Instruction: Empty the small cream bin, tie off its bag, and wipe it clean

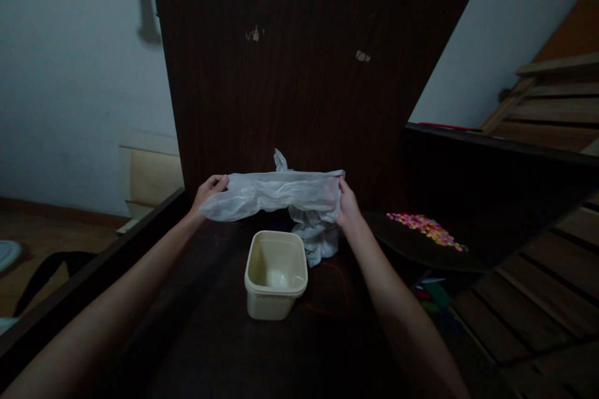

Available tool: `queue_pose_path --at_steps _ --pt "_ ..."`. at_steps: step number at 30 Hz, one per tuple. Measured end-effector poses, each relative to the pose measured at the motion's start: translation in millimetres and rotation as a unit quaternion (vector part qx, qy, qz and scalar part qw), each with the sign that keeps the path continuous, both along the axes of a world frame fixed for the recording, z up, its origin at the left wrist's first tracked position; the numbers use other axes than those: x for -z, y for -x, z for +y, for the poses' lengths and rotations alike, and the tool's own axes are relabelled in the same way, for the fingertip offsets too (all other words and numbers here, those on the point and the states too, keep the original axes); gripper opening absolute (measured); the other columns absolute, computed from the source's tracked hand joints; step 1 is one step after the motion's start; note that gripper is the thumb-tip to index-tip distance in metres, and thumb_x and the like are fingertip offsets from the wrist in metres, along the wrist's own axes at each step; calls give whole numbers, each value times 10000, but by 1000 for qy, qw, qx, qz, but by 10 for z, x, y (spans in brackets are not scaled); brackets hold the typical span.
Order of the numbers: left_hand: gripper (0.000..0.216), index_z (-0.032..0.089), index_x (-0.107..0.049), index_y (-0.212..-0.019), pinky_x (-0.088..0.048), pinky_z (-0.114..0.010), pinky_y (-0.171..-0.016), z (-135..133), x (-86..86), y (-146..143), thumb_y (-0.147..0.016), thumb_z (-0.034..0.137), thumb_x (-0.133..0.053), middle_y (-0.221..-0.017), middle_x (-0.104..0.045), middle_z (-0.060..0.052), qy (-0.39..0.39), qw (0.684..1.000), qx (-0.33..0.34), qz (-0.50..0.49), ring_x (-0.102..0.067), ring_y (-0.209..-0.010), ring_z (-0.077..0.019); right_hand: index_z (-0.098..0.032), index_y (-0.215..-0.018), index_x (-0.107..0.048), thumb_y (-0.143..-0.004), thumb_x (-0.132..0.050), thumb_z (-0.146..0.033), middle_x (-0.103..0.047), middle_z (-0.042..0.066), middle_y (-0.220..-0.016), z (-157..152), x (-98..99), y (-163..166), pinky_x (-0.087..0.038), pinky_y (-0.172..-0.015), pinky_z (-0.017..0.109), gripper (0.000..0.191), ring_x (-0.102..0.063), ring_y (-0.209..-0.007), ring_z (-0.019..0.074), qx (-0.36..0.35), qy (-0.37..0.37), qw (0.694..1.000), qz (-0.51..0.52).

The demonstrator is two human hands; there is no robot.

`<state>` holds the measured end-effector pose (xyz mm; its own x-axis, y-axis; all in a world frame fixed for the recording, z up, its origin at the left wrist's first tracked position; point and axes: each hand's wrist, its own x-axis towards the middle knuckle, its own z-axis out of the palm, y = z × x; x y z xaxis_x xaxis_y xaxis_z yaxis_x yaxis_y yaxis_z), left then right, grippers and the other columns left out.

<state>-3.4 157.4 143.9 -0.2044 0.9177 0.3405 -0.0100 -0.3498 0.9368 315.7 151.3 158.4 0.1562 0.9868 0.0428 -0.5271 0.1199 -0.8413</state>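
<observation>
I've got the plastic bag [276, 194] stretched above the cream tub [276, 273], left hand [209, 192] and right hand [347, 204] each pinching an end; its loose tail hangs behind the tub and could snag and tip it

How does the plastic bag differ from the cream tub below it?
The plastic bag is thin, translucent white and crumpled; the cream tub is rigid, opaque and boxy. The bag is held up, stretched between the left hand and right hand; the tub stands untouched on the dark table, open-topped. The bag spans wider than the tub. Both are pale.
</observation>
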Motion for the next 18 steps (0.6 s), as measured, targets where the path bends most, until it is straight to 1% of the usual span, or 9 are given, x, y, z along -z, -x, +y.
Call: queue_pose_path --at_steps 2,4,6,9,11,13,15,16,18 --pt "605 187 -578 -721 -363 -229 -517 1 17 6 -477 680 -829 -599 -530 48 8 1000 13 -18 -484 -549 -121 -180 -915 -676 -992 -290 -631 -739 80 -729 -80 -69 -4 -611 -771 433 599 -741 -837 269 -44 -1 999 -19" --pt "566 183 -590 -732 -342 -219 -491 -6 28 4 -492 619 -859 -585 -525 54 15 999 27 -31 -476 -524 -111 -174 -1002 -687 -932 -260 -756 -756 109 -825 -180 -131 -14 -600 -818 465 724 -728 -961 301 -87 -31 994 -56" --pt "526 186 -589 -746 -310 -204 -458 -16 25 -6 -518 562 -876 -551 -498 71 20 998 46 -44 -448 -481 -96 -179 -1069 -687 -855 -348 -807 -760 120 -911 -281 -180 -38 -580 -873 490 745 -705 -1047 326 -120 -76 985 -98" --pt "510 193 -566 -756 -290 -181 -425 -47 -8 -44 -535 521 -890 -511 -457 95 20 995 77 -63 -412 -437 -77 -198 -1127 -688 -725 -507 -776 -757 118 -998 -409 -250 -102 -541 -940 531 727 -670 -1122 357 -136 -137 970 -149" --pt "519 191 -566 -782 -315 -170 -424 -101 -41 -92 -540 508 -898 -530 -479 92 15 993 93 -73 -427 -443 -71 -204 -1158 -684 -690 -486 -801 -751 119 -1029 -470 -317 -168 -515 -956 567 784 -653 -1146 370 -132 -159 961 -182" --pt "542 190 -586 -877 -423 -176 -480 -188 -71 -158 -562 495 -903 -673 -609 48 4 989 119 -85 -543 -535 -93 -216 -1188 -671 -704 -365 -871 -746 117 -1044 -503 -397 -260 -491 -955 605 869 -640 -1165 372 -117 -171 955 -212" --pt "611 205 -581 -1036 -554 -228 -644 -294 -84 -233 -588 451 -914 -1007 -707 -34 -30 981 166 -95 -680 -800 -163 -242 -1178 -675 -724 -256 -904 -747 111 -1035 -497 -450 -372 -476 -941 624 905 -628 -1180 366 -94 -186 950 -231" --pt "664 219 -560 -1121 -586 -268 -752 -346 -81 -269 -598 413 -921 -1197 -679 -70 -57 975 194 -93 -689 -980 -209 -250 -1143 -691 -739 -227 -899 -750 111 -1014 -480 -450 -427 -474 -931 618 895 -626 -1180 362 -80 -196 948 -239" --pt "801 246 -501 -1269 -568 -349 -955 -428 -52 -332 -600 338 -932 -1454 -539 -110 -121 960 239 -75 -576 -1279 -287 -246 -1039 -733 -791 -172 -843 -754 116 -957 -423 -375 -505 -478 -902 575 856 -631 -1163 346 -58 -209 934 -283"
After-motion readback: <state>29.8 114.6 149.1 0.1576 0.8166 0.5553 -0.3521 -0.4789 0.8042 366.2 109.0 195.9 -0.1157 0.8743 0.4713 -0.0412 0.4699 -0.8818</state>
